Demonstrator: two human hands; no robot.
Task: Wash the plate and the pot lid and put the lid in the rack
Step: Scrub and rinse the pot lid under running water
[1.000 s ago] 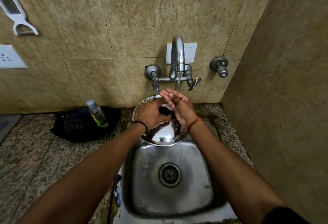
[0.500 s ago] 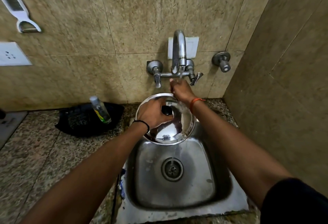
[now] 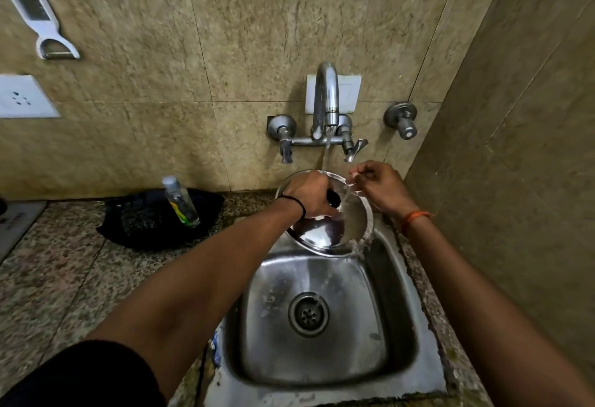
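Observation:
A round steel pot lid point(image 3: 325, 234) with a black knob point(image 3: 333, 198) is held tilted over the back of the steel sink point(image 3: 325, 319). My left hand point(image 3: 309, 192) grips it at the knob. Water runs from the tap point(image 3: 325, 97) onto the lid and spills off its right edge. My right hand point(image 3: 380, 186) hovers at the lid's right rim, fingers loosely curled, just under the tap lever point(image 3: 355, 149). No plate or rack is in view.
A black cloth point(image 3: 145, 219) with a small clear bottle point(image 3: 180, 200) lies on the granite counter left of the sink. A white grater point(image 3: 35, 17) and a socket point(image 3: 22, 97) are on the wall. A tiled side wall stands close on the right.
Water now flows from the tap onto the lid. My right hand dropped from the tap lever to the lid's right rim. My left hand kept its hold on the knob.

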